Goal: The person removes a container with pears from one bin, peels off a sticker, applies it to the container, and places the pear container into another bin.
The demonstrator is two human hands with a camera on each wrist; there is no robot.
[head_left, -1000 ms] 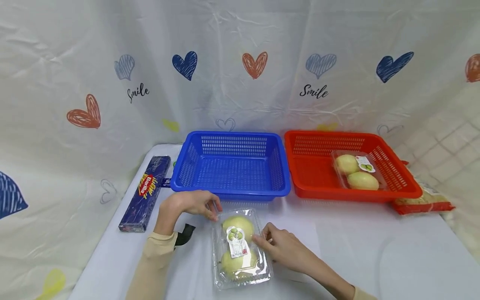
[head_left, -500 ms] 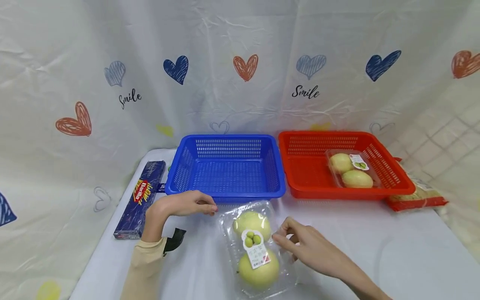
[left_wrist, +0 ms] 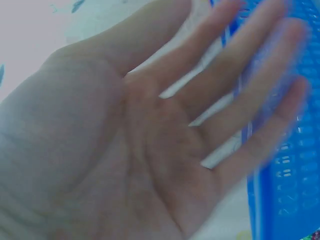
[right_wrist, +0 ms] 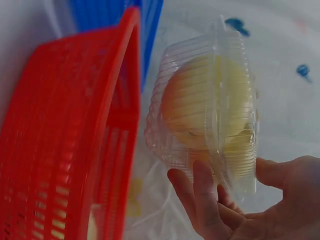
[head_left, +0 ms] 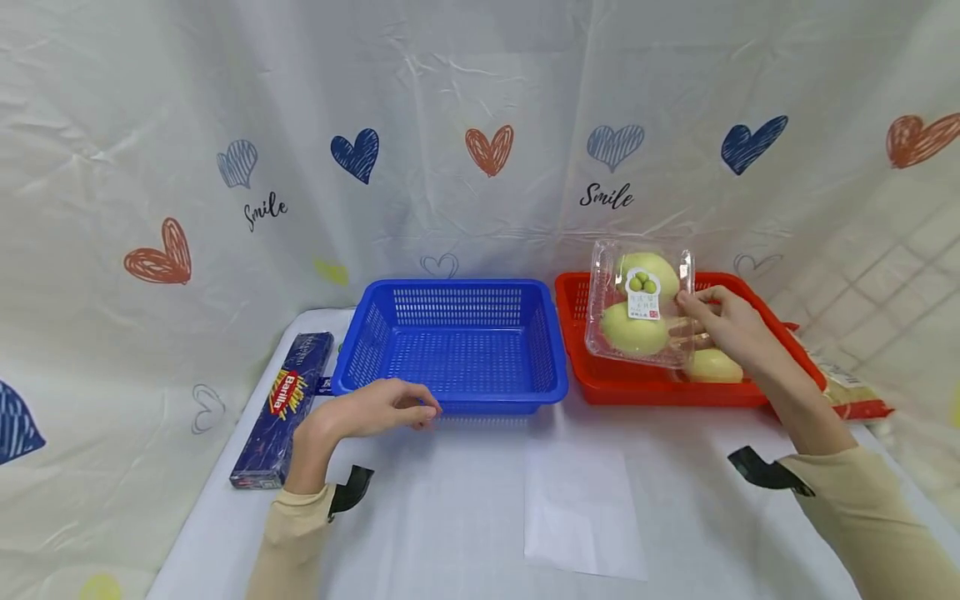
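Note:
My right hand (head_left: 712, 321) grips a clear plastic clamshell of two pale green fruits (head_left: 640, 304) by its right edge and holds it tilted in the air above the red basket (head_left: 592, 367). The right wrist view shows the clamshell (right_wrist: 210, 107) pinched between thumb and fingers (right_wrist: 200, 195), beside the red basket's wall (right_wrist: 65, 140). A second fruit pack (head_left: 712, 367) lies in the red basket, mostly hidden behind hand and clamshell. My left hand (head_left: 390, 407) hovers with relaxed fingers just before the empty blue basket (head_left: 450, 392); its palm (left_wrist: 150, 150) is bare.
A dark blue Barilla pasta box (head_left: 287, 400) lies at the table's left. A red-edged packet (head_left: 851, 396) sits behind the red basket on the right. A white paper sheet (head_left: 581, 508) lies on the table (head_left: 450, 517) in front.
My right hand has lifted the fruit clamshell off the table front and carried it up and right over the red basket. The left hand has let go and stayed near the blue basket.

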